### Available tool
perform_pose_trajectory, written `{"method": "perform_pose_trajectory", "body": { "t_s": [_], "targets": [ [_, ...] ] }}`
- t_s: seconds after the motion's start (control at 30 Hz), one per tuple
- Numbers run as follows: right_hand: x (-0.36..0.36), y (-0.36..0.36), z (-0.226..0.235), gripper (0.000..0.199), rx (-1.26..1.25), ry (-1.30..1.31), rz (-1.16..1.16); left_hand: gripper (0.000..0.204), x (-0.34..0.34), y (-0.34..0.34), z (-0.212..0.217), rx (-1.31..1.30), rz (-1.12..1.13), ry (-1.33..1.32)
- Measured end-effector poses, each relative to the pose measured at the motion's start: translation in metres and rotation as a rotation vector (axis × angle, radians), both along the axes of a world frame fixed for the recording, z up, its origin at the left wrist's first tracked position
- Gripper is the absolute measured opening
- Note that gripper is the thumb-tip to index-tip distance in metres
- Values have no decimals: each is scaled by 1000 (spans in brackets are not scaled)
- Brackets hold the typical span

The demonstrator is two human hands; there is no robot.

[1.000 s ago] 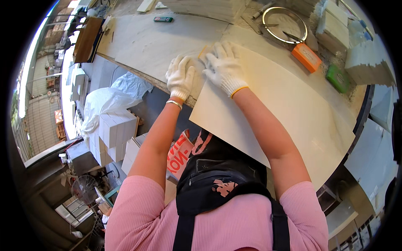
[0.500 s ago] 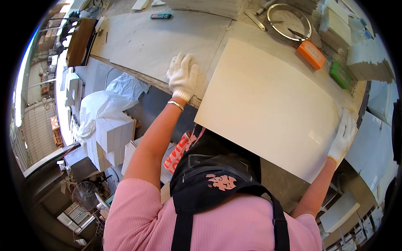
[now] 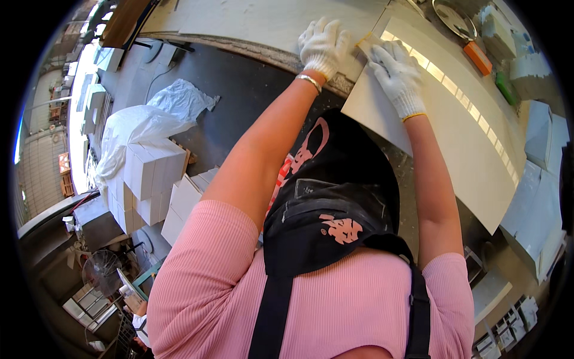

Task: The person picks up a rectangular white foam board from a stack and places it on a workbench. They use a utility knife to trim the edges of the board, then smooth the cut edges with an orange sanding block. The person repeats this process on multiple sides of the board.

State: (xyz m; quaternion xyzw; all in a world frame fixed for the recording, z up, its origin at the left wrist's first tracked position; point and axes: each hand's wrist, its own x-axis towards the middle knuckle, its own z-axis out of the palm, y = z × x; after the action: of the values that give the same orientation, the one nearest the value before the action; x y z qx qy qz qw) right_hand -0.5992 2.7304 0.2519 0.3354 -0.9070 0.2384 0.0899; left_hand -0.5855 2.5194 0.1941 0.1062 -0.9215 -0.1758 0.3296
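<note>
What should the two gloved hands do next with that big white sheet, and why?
Probably slide the large cream sheet a little further onto the workbench. Both gloved hands, left hand and right hand, press its near corner at the bench edge, and much of the sheet overhangs the floor.

White boxes (image 3: 152,179), plastic sheet (image 3: 152,116), orange tool (image 3: 480,57), floor fan (image 3: 101,272).

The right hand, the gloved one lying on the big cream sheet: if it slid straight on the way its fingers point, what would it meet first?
The right hand points up and left toward the corner of the cream sheet. Just past that corner is the gloved left hand on the workbench, so it would probably meet that first, though depth is unclear.
</note>
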Motion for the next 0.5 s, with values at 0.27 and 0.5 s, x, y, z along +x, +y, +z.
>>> {"method": "perform_pose_trajectory", "body": {
  "t_s": [0.27,0.5],
  "targets": [
    [129,90,-3,35,-40,35,117,38,95,-54,32,391,-173,299],
    [131,304,-21,42,-319,-257,-483,33,196,-54,6,726,-49,253]
  ]
}}
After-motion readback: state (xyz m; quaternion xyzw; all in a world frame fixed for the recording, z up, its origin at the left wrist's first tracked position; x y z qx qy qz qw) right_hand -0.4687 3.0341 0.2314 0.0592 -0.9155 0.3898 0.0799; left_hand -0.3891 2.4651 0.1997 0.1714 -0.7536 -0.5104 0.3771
